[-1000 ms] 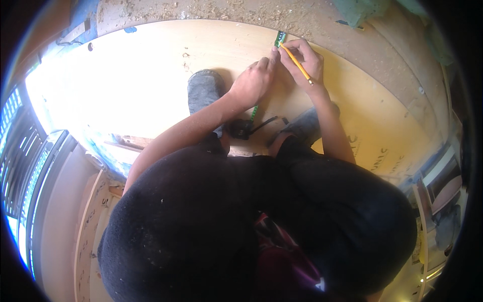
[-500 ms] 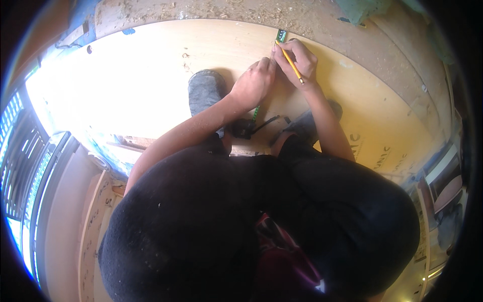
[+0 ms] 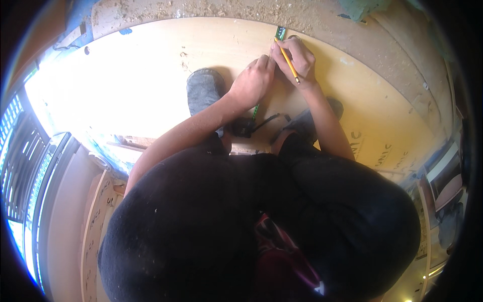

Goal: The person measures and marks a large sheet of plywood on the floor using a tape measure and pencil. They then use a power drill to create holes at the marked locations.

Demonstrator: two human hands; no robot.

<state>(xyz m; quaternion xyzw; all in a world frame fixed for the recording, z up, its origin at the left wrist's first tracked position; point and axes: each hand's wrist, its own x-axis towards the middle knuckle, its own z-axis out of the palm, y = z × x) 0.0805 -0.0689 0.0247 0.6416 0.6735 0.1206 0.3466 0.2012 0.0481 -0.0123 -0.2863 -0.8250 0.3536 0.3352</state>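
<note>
A yellow pencil is pinched in my right hand, its tip down at the green tape measure blade near the board's far edge. My left hand is closed over the blade's middle, pressing it to the pale wooden board. The blade shows again below my left hand and runs to the dark tape measure case between my feet. The two hands are side by side, almost touching.
My shoes, the left shoe and the right shoe, stand on the board. Sawdust covers the floor beyond its far edge. A grey-green cloth or sheet lies at the far right. Another board stands on edge at the near left.
The pencil and both hands keep nearly the same place on the tape measure. The whole view has shifted very slightly.
</note>
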